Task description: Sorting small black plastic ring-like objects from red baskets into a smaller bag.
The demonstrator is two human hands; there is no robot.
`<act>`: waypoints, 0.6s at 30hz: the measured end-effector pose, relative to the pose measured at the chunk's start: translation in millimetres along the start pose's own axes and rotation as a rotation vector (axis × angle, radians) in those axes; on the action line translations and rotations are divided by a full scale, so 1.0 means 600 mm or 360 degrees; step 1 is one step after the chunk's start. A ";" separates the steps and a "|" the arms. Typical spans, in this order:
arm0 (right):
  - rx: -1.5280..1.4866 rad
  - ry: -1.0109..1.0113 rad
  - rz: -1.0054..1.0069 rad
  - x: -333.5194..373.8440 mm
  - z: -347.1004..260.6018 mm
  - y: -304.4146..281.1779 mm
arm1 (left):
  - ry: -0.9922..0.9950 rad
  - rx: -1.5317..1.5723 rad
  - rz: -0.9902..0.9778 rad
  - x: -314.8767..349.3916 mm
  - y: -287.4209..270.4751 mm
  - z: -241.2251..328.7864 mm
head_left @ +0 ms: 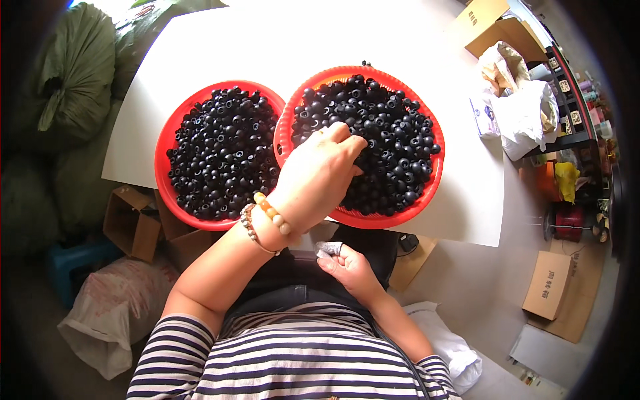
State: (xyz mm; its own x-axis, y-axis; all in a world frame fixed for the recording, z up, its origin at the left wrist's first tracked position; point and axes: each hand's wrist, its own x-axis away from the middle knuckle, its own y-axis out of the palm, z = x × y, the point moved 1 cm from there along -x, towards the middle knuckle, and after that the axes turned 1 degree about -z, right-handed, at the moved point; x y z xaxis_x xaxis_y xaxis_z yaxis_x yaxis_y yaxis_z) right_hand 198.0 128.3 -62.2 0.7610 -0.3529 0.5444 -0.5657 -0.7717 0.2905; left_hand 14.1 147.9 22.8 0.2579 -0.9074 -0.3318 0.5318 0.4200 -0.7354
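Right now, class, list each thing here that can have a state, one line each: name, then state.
Left round red plastic basket: full of small black round parts.
Right round red plastic basket: full too.
Left hand: reaching into right basket, grip on parts.
Right hand: curled, fingertip covered grey.
Brown cardboard box: open.

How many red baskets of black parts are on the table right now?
2: a left basket and a right basket, side by side on the white table. The left hand reaches into the right one.

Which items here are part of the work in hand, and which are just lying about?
In use: left hand, right red basket, black pieces, left red basket, right hand with wrapped fingertip.

Lying about: cardboard boxes, white bags, green sack.
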 end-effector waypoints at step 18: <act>-0.0008 -0.0082 -0.0048 0.010 0.017 0.010 | -0.0729 0.2075 -0.0298 0.076 -0.066 0.020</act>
State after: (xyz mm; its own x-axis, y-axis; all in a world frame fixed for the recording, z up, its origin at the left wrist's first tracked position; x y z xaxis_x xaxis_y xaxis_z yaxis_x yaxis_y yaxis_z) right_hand 202.3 116.0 -65.2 0.7929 -0.3566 0.4941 -0.5439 -0.7798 0.3101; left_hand 14.7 90.1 43.9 0.2035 -0.9722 0.1161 0.8811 0.2335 0.4112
